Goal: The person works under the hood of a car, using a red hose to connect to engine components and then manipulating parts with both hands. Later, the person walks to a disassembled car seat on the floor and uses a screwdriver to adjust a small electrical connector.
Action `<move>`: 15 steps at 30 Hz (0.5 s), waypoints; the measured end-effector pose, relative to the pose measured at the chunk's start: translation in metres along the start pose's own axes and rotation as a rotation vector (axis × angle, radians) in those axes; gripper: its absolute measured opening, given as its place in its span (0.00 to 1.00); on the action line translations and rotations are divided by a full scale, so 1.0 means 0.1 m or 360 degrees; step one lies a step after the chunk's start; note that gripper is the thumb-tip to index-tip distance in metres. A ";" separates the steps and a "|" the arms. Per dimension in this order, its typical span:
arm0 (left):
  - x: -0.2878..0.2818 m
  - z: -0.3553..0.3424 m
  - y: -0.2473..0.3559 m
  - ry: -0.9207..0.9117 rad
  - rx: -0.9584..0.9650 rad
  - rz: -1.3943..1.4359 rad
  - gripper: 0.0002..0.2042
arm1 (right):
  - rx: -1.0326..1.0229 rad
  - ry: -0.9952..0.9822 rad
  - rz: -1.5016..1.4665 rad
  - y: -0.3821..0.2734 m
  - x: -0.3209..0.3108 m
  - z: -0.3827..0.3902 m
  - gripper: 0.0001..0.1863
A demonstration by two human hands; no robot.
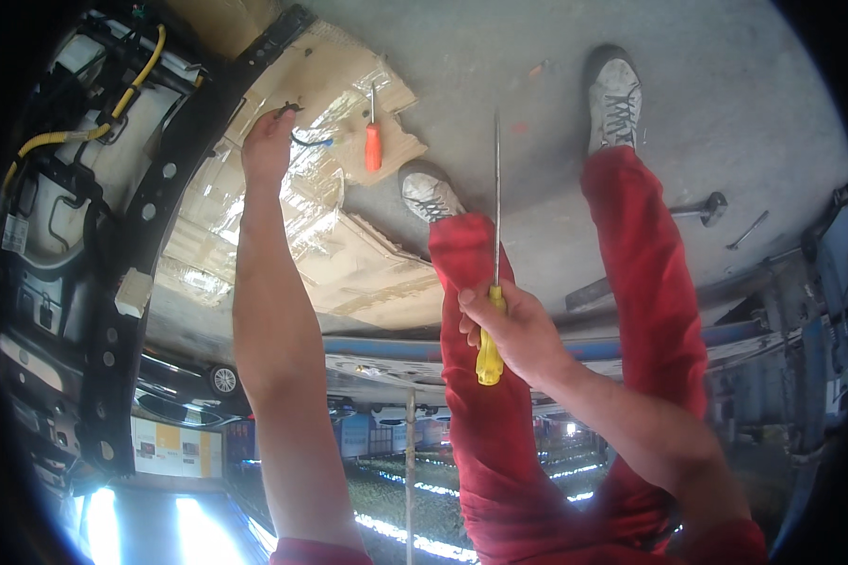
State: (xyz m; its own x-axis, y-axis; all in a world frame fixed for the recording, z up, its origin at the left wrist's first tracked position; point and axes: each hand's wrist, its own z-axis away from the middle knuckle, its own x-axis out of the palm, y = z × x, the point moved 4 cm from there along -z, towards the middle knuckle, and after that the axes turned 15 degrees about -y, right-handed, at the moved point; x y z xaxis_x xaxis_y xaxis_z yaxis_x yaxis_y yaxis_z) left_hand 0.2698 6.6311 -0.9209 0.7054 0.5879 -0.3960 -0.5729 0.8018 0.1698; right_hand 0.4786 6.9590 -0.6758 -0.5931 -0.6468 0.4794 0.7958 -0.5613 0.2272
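My right hand [523, 334] is closed around the yellow handle of a long screwdriver [490, 353], its thin metal shaft pointing away from me above the floor. Farther off to the left, my left hand [269, 143] pinches a small dark piece [290, 108], too small to make out clearly. That hand is beside a black perforated metal beam [169, 170] of a vehicle. Just to its right shows a short dark strand with a blue end [326, 143]. A second screwdriver with an orange-red handle [374, 148] lies on flattened cardboard [226, 212].
At the left are exposed vehicle parts with a yellow cable [61, 138]. A hammer-like tool [712, 209] and a small metal tool [747, 230] lie on the concrete floor [537, 108] at the right. My shoes [616, 104] rest on the floor, one close to the cardboard's edge.
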 end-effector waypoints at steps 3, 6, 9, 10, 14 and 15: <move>0.00 0.38 0.14 -0.0065 0.0065 0.0090 0.22 | -0.0016 0.0040 0.0003 -0.04 0.01 -0.02 0.14; -0.02 0.86 0.36 -0.0167 0.0128 0.0370 0.21 | -0.0034 0.0056 0.0002 -0.12 0.00 -0.03 0.14; 0.01 1.35 0.53 -0.0224 0.0164 0.0822 0.18 | -0.0102 0.0023 -0.0021 -0.20 -0.01 -0.03 0.12; 0.04 1.48 0.57 -0.0253 0.0126 0.0955 0.17 | -0.0101 0.0024 -0.0070 -0.22 -0.02 -0.03 0.12; 0.27 1.89 0.66 -0.0487 0.0140 0.1575 0.13 | -0.0271 -0.0206 -0.0087 -0.32 0.03 0.00 0.24; 0.35 1.97 0.67 -0.0567 0.0148 0.1740 0.11 | -0.0274 -0.0328 -0.0101 -0.34 0.06 0.00 0.27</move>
State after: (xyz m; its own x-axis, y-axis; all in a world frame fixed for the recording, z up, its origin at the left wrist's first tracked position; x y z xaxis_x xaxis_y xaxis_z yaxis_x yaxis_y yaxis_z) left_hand 0.3381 6.7258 -0.7458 -0.0626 0.9585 0.2782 -0.9282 -0.1584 0.3368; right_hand 0.4485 6.9740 -0.6808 -0.5898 -0.4984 0.6354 0.7147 -0.6884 0.1235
